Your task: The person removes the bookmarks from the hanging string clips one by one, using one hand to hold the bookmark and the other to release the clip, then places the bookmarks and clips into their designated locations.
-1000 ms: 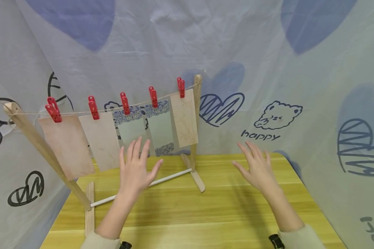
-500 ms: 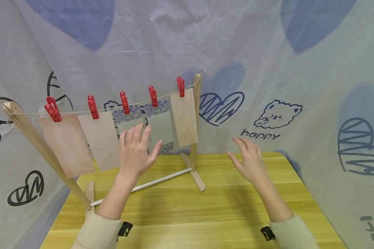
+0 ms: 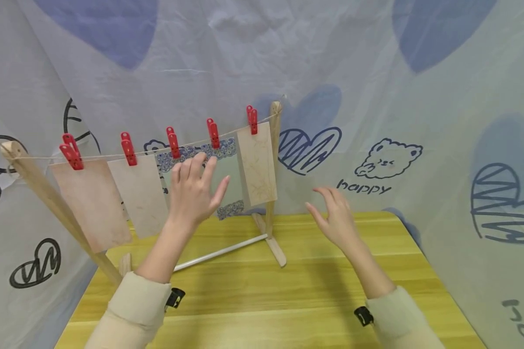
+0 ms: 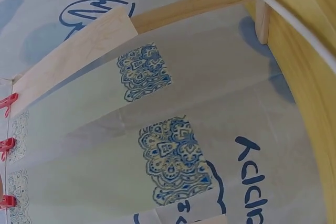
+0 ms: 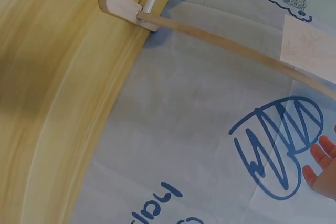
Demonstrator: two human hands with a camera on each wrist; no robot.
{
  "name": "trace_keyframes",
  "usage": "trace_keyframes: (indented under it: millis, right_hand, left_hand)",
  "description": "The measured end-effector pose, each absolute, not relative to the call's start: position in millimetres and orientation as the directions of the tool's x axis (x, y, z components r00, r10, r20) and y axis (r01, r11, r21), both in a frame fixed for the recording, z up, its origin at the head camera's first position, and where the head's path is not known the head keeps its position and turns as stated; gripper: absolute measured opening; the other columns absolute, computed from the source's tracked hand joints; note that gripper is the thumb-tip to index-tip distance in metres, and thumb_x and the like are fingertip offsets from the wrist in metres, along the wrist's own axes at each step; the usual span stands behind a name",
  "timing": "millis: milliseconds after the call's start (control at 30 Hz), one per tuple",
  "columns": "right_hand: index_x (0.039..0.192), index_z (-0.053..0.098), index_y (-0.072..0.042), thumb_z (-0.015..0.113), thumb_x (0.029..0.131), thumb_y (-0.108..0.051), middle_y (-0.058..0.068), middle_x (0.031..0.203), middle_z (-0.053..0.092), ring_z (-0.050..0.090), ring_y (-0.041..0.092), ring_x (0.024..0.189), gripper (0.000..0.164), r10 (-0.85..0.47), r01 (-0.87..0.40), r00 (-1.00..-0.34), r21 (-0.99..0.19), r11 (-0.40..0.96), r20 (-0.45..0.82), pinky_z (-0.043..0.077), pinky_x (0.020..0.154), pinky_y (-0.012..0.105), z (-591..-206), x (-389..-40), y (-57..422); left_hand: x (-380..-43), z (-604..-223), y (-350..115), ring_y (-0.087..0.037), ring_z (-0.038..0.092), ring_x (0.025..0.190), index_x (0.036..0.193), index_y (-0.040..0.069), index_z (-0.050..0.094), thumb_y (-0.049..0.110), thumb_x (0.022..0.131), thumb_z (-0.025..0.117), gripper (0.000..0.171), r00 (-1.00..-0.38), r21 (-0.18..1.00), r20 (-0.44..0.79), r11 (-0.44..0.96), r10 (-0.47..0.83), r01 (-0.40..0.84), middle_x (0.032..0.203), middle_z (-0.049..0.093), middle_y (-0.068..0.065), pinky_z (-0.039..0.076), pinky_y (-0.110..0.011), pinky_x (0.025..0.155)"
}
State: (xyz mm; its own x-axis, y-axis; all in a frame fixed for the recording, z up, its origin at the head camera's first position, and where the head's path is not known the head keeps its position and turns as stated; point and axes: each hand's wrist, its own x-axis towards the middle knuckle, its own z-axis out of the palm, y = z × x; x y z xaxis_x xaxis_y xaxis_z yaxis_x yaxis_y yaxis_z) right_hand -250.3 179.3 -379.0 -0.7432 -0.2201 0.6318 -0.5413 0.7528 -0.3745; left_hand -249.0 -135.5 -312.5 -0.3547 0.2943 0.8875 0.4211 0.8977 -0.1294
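My left hand [image 3: 192, 194] is held up in front of the hanging papers, fingers spread and loosely bent, holding nothing. Behind it hangs a pale green paper with blue lace print [image 3: 163, 162], partly hidden by the hand. A similar lace-printed paper [image 3: 230, 179] hangs just right of it. A red clothespin [image 3: 172, 143] clips the partly hidden paper to a thin string [image 3: 148, 155], above my left fingers. To the right of the wooden stand [image 3: 274, 160], my right hand [image 3: 336, 220] is in the air, fingers slightly bent and holding nothing.
Two plain papers, one pinkish [image 3: 91, 203] and one cream [image 3: 139, 194], hang at the left. A cream paper with faint plant print [image 3: 257, 165] hangs by the right post. A white rod [image 3: 222, 253] joins the stand's feet above a yellow wooden table [image 3: 253, 300].
My left hand has risen toward the string, now covering more of the lace-printed paper. My right hand has moved left and slightly up. The papers and clothespins stay on the string.
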Motion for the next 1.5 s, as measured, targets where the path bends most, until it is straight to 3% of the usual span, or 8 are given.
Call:
trace_keyframes:
  millis: [300, 933, 1500]
  right_hand:
    - [0.122, 0.049, -0.003, 0.059, 0.088, -0.024, 0.016, 0.118, 0.05, 0.046, 0.032, 0.11, 0.041, -0.242, -0.557, -0.754, -0.401, 0.727, 0.61, 0.033, 0.096, 0.049, -378.8, -261.5, 165.0]
    - [0.122, 0.048, -0.003, 0.056, 0.091, -0.026, 0.015, 0.119, 0.051, 0.047, 0.029, 0.111, 0.04, -0.263, -0.568, -0.768, -0.434, 0.699, 0.584, 0.031, 0.098, 0.048, -379.2, -277.8, 146.6]
    - [0.12, 0.049, -0.003, 0.055, 0.091, -0.025, 0.014, 0.117, 0.051, 0.048, 0.028, 0.109, 0.037, -0.274, -0.59, -0.749, -0.419, 0.69, 0.604, 0.032, 0.097, 0.047, -374.9, -291.9, 135.4]
  left_hand:
    - [-260.4, -297.5, -129.6, -0.03, 0.038, 0.094, 0.112, 0.007, 0.048, 0.042, 0.092, 0.039, 0.041, -0.329, -0.195, 0.88, 0.892, 0.342, 0.407, 0.115, 0.044, -0.015, 0.029, -0.044, 0.081]
    - [-282.3, -257.3, -105.2, -0.027, 0.034, 0.094, 0.113, 0.009, 0.043, 0.039, 0.093, 0.043, 0.036, -0.327, -0.3, 0.849, 0.889, 0.414, 0.345, 0.113, 0.039, -0.011, 0.026, -0.043, 0.082]
    - [-292.0, -225.5, -96.2, -0.026, 0.03, 0.092, 0.115, 0.009, 0.044, 0.041, 0.096, 0.035, 0.039, -0.431, -0.335, 0.785, 0.89, 0.445, 0.308, 0.11, 0.037, -0.011, 0.023, -0.041, 0.081]
